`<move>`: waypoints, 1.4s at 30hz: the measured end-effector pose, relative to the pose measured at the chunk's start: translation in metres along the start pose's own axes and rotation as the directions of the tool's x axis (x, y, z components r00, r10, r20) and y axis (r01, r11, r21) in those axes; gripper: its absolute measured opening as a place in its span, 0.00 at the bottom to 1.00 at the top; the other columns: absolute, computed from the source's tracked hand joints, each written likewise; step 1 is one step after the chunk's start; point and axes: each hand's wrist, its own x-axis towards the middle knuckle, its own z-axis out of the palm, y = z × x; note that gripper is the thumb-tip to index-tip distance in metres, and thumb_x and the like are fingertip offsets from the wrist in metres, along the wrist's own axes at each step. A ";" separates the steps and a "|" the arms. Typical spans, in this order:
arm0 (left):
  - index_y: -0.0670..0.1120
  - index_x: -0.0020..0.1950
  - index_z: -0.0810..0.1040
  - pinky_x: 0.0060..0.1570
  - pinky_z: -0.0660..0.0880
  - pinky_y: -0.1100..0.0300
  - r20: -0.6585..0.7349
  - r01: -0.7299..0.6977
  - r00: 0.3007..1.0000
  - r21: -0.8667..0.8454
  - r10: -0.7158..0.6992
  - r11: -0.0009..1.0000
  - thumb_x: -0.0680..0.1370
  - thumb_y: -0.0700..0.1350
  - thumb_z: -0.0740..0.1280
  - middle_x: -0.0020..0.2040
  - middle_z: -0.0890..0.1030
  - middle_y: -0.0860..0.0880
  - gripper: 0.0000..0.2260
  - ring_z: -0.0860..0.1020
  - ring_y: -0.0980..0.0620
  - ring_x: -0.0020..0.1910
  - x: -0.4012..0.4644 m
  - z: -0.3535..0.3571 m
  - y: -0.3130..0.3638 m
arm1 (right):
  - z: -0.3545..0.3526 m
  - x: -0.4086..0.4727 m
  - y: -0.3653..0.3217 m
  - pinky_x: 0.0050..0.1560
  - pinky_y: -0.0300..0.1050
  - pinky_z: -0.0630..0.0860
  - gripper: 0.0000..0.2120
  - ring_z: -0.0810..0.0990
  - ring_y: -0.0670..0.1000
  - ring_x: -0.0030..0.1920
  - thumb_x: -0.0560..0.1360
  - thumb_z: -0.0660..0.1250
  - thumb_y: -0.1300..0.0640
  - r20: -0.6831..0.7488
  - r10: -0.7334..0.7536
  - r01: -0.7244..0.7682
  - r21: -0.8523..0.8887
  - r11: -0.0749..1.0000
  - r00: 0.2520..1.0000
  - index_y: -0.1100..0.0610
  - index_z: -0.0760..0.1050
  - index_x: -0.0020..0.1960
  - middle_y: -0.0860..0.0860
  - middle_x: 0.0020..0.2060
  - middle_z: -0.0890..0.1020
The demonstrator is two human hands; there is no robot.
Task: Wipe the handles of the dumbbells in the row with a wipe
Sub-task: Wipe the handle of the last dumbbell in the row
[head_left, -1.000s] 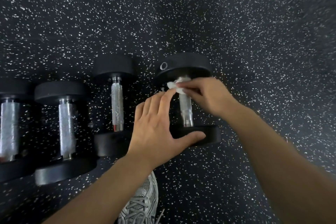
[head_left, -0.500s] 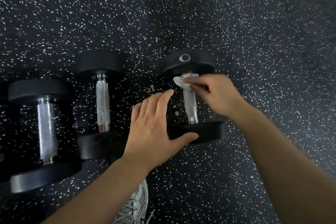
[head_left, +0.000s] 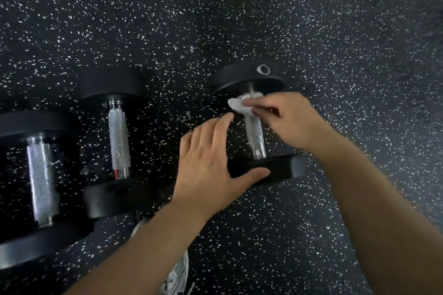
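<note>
Three black dumbbells with silver knurled handles lie in a row on the speckled floor. My right hand (head_left: pixel 291 118) pinches a white wipe (head_left: pixel 241 105) against the far end of the rightmost dumbbell's handle (head_left: pixel 256 136). My left hand (head_left: pixel 211 163) rests open beside that handle, with its thumb on the near weight head (head_left: pixel 282 169). The far head (head_left: pixel 249 74) carries a white ring mark. The middle dumbbell's handle (head_left: pixel 119 141) and the left dumbbell's handle (head_left: pixel 43 182) lie untouched.
Black rubber floor (head_left: pixel 311 19) with white flecks fills the view. The toe of a grey laced shoe (head_left: pixel 177 275) shows at the bottom, under my left forearm. The left dumbbell is partly cut off by the frame's left edge.
The view has shifted right, so the leftmost dumbbell of the earlier frames has left the frame. My right hand with the wipe stays near the far end of the rightmost handle.
</note>
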 end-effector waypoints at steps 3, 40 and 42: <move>0.53 0.81 0.56 0.79 0.57 0.46 0.002 0.007 1.000 -0.027 -0.007 1.000 0.67 0.83 0.59 0.77 0.67 0.52 0.52 0.63 0.51 0.78 0.006 0.004 0.010 | 0.011 0.006 0.008 0.39 0.37 0.67 0.13 0.77 0.39 0.38 0.83 0.63 0.48 -0.040 0.022 -0.025 -0.100 0.995 0.999 0.38 0.79 0.65 0.43 0.53 0.85; 0.54 0.84 0.46 0.79 0.52 0.47 0.105 -0.029 0.994 0.088 0.020 0.996 0.67 0.84 0.54 0.80 0.63 0.51 0.54 0.60 0.50 0.79 0.000 -0.028 -0.022 | 0.002 0.004 0.024 0.57 0.35 0.74 0.13 0.83 0.41 0.53 0.82 0.66 0.54 0.402 -0.056 0.009 0.117 0.993 0.914 0.39 0.81 0.62 0.42 0.58 0.85; 0.53 0.84 0.48 0.79 0.53 0.47 0.087 -0.021 0.996 0.055 0.016 0.998 0.67 0.84 0.54 0.79 0.64 0.51 0.54 0.61 0.50 0.79 -0.001 -0.028 -0.017 | -0.004 0.004 0.019 0.53 0.37 0.75 0.13 0.83 0.41 0.49 0.81 0.67 0.53 0.567 -0.053 0.008 0.081 0.997 0.822 0.38 0.82 0.60 0.43 0.52 0.87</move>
